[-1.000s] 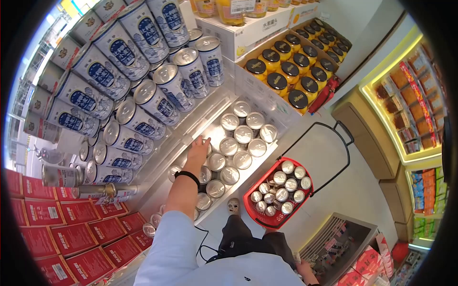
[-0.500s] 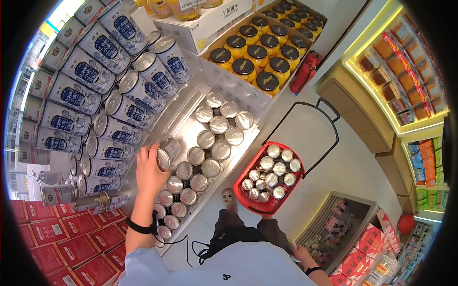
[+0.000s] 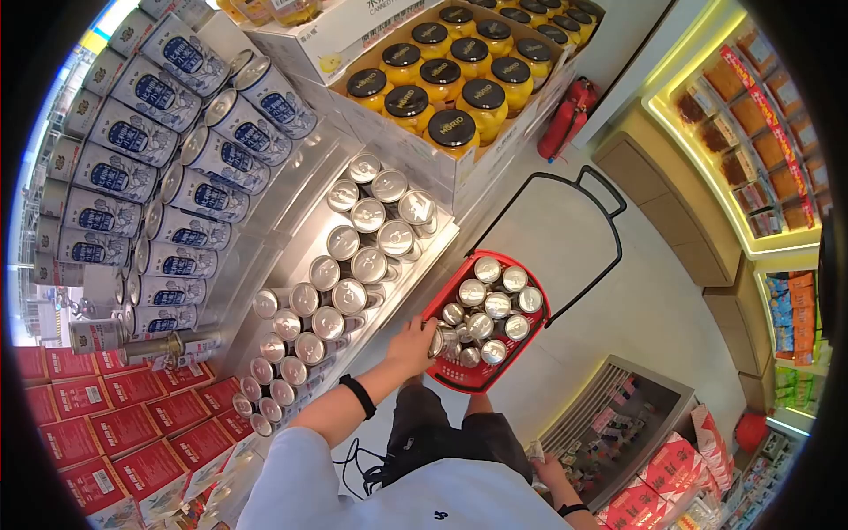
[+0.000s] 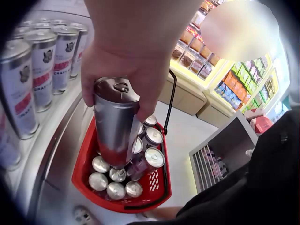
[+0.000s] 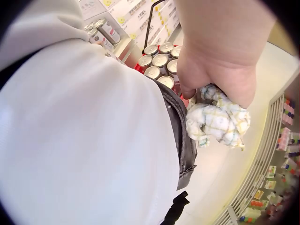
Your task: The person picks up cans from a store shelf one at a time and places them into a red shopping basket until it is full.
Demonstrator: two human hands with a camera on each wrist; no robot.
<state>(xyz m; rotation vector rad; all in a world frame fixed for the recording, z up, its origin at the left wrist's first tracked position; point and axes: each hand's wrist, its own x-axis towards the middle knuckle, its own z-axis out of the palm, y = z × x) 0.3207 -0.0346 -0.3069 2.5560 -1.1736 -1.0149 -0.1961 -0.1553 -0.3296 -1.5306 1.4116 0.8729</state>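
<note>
Over the near-left rim of a red shopping basket (image 3: 459,382), my left hand (image 3: 410,350) grips a silver drink can (image 4: 116,124). In the left wrist view, fingers and thumb wrap the can's upper end, its pull-tab lid facing up. Several cans (image 3: 497,305) stand inside the basket with their lids upward; the held can hides part of them in that view. My right hand (image 5: 218,75) hangs low by my side and holds a crumpled checked cloth (image 5: 219,123), white with yellow and blue-green lines.
A lit shelf (image 3: 415,274) left of the basket carries rows of upright cans (image 3: 327,323). Behind it rise stacked white-and-blue cans (image 3: 124,137). Boxed yellow jars (image 3: 452,128) and a red fire extinguisher (image 3: 568,119) stand ahead. The basket's black handle (image 3: 609,256) leans outward. A grey crate (image 3: 618,424) stands right.
My left hand has lifted a can from the shelf's back side and carried it right to the basket. The head view has shifted. My right hand stays low with the cloth.
</note>
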